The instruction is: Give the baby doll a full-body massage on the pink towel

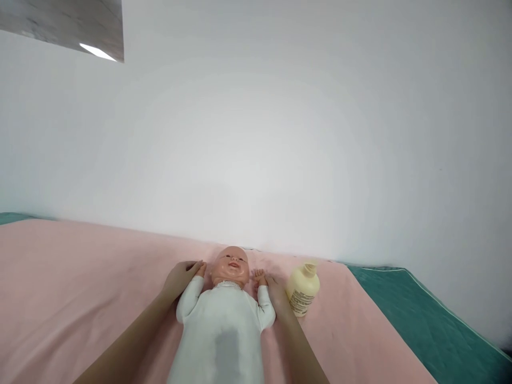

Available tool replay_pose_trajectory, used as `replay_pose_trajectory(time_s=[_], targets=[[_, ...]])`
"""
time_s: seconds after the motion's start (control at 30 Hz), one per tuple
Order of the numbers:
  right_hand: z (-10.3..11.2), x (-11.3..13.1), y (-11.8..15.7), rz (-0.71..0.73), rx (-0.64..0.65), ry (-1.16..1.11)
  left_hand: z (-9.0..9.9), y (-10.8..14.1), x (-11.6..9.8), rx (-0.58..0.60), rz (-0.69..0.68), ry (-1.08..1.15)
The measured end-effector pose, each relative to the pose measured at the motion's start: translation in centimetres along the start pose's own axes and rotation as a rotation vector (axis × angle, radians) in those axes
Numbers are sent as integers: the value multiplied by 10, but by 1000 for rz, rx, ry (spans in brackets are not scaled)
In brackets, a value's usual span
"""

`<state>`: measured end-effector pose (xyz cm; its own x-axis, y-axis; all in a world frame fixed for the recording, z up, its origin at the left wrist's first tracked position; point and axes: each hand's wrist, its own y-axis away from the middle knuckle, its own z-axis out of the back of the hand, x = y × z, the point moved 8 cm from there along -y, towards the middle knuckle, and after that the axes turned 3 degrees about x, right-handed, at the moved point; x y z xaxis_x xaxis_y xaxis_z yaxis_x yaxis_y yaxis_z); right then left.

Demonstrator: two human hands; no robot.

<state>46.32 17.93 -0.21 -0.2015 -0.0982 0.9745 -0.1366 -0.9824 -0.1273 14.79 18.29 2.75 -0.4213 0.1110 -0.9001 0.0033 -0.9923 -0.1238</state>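
A baby doll (222,314) in a white long-sleeved garment lies on its back, its head toward the wall and its arms bent up. My left hand (181,277) is closed around the doll's hand on the left side of the picture. On the other side, my right hand (278,293) grips the doll's other arm near the wrist, with the doll's small fingers showing above. My right-hand fingers are partly hidden. Just right of that hand stands a pale yellow pump-type bottle (303,288) with printed text. A grey patch marks the front of the doll's garment.
Under the doll spreads a pink sheet (80,277), slightly wrinkled. A green quilted cover (416,314) shows at the right. Behind rises a plain white wall (256,133). A grey marbled panel (72,21) juts in at the upper left.
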Motion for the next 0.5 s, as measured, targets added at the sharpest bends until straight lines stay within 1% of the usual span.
replay_pose_trajectory(time_s=[0.1, 0.17, 0.23, 0.3, 0.37, 0.43, 0.5], targets=[[2, 21, 14, 40, -19, -2, 6, 6, -8, -72, -18, 24], [3, 40, 26, 96, -33, -12, 16, 14, -14, -162, -14, 52], [8, 63, 42, 190, -86, -10, 29, 28, -22, -261, -19, 64], [14, 85, 62, 291, -147, 5, 43, 46, -35, -345, -76, 40], [17, 101, 84, 340, -167, 27, 56, 68, -48, -407, -152, -17], [20, 109, 108, 332, -168, 62, 67, 92, -53, -443, -178, -83], [23, 110, 133, 287, -177, 120, 78, 117, -48, -461, -137, -138]])
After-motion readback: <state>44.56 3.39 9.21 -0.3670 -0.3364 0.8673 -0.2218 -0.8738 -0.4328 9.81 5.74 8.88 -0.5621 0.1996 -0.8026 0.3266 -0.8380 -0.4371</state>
